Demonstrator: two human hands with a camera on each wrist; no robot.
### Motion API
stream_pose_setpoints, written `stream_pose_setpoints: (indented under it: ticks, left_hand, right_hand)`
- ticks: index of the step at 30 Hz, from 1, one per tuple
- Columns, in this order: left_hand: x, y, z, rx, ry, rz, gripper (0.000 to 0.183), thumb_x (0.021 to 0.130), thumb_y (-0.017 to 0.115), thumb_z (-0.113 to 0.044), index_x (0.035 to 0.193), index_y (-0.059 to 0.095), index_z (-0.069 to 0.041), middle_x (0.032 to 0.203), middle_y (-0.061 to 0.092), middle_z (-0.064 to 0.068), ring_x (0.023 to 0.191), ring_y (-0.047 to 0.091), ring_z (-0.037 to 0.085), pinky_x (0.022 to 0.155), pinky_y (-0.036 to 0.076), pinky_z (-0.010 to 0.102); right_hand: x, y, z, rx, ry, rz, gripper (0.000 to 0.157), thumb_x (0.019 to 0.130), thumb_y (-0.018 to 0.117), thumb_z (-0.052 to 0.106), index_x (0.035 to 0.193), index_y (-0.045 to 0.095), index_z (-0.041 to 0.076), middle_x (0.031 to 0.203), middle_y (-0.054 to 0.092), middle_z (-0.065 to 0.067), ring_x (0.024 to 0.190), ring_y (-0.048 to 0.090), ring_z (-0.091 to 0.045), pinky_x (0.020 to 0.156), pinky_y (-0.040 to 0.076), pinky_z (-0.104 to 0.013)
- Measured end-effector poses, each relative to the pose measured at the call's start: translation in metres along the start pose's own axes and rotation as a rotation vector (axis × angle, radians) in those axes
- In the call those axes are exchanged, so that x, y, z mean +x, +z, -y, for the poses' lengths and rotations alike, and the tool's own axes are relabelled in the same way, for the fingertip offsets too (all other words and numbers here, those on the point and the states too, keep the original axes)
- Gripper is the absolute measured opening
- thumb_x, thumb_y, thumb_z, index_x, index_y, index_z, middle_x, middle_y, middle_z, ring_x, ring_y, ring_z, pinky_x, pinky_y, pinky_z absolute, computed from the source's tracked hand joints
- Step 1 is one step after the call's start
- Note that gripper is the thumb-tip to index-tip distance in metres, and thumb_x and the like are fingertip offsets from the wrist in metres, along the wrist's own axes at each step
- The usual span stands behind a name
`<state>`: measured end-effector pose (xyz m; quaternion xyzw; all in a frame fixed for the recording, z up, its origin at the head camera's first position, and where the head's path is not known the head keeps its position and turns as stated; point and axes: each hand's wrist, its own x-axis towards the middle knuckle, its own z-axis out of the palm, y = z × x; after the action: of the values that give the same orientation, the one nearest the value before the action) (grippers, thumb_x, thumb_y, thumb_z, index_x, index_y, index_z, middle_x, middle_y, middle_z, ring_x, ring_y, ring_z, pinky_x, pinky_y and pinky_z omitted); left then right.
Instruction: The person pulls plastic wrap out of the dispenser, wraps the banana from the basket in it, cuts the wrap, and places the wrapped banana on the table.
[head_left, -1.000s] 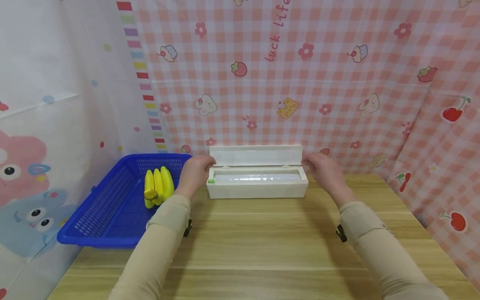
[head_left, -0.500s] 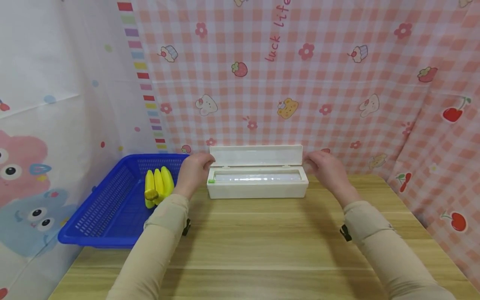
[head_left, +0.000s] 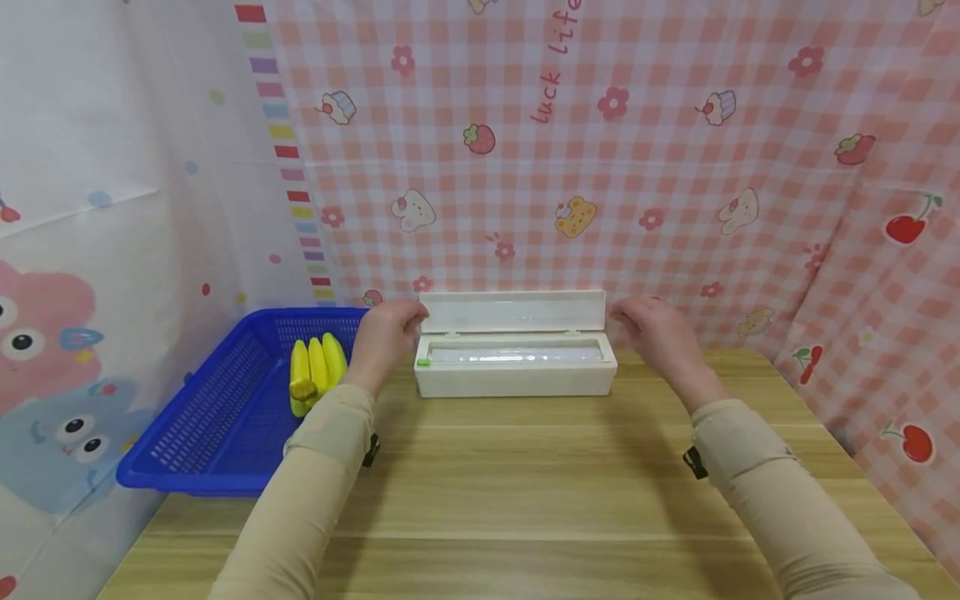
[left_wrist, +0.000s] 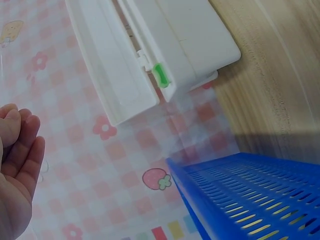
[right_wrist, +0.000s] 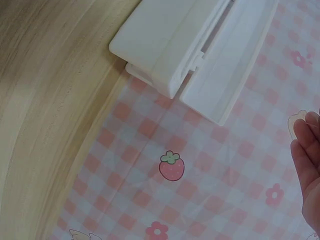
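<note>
A long white box, likely a cling film dispenser [head_left: 513,382], stands at the back of the table with its hinged lid [head_left: 513,311] raised. Clear, shiny material lies in its top opening, and a green slider [left_wrist: 161,75] sits at its left end. Beside the lid's left end is my left hand [head_left: 380,342], fingers loosely bent and holding nothing. My right hand [head_left: 663,343] hovers past the lid's right end, also holding nothing. Both wrist views show a gap between hand and lid; relaxed fingers [right_wrist: 306,150] appear at the right view's edge.
At the left, a blue plastic basket [head_left: 195,483] holds a bunch of yellow bananas [head_left: 318,371]. My left forearm passes over its right side. Checked cloth [head_left: 517,167] hangs behind the box, and the wooden table [head_left: 517,483] extends in front of it.
Both hands have drawn slightly outward from the lid's ends, the left hand leftward and the right hand rightward. The box, raised lid and basket stay where they were.
</note>
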<state>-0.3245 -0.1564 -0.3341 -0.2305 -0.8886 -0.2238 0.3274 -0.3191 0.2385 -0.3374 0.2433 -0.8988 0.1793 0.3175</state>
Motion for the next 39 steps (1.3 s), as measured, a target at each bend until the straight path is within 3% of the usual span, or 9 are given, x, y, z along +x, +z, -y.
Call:
stream_pose_setpoints:
  ticks: [10, 24, 39]
  left_hand:
    - [0.004, -0.008, -0.005, 0.009, -0.001, -0.004, 0.013, 0.085, 0.071, 0.008, 0.093, 0.075, -0.001, 0.094, 0.074, 0.012, 0.088, 0.069, 0.029, 0.084, 0.055, 0.042]
    - [0.009, -0.018, -0.009, 0.008, 0.004, -0.034, 0.011, 0.087, 0.071, 0.004, 0.094, 0.075, -0.002, 0.094, 0.074, 0.012, 0.085, 0.066, 0.031, 0.082, 0.053, 0.044]
    - [0.011, -0.026, -0.017, -0.043, -0.047, -0.032, 0.017, 0.086, 0.070, 0.007, 0.100, 0.074, -0.003, 0.104, 0.073, 0.012, 0.100, 0.066, 0.030, 0.092, 0.053, 0.043]
  right_hand:
    - [0.003, -0.006, 0.002, -0.007, -0.047, -0.044, 0.007, 0.092, 0.066, -0.002, 0.097, 0.070, 0.002, 0.092, 0.072, -0.015, 0.083, 0.068, -0.033, 0.073, 0.056, -0.047]
    - [0.009, -0.015, 0.008, -0.021, -0.041, -0.090, 0.005, 0.092, 0.067, 0.000, 0.095, 0.071, 0.002, 0.091, 0.073, -0.015, 0.083, 0.068, -0.033, 0.073, 0.056, -0.048]
    - [0.012, -0.023, 0.009, -0.001, -0.036, -0.112, 0.008, 0.090, 0.068, -0.004, 0.096, 0.071, 0.000, 0.093, 0.072, -0.017, 0.084, 0.068, -0.034, 0.075, 0.056, -0.047]
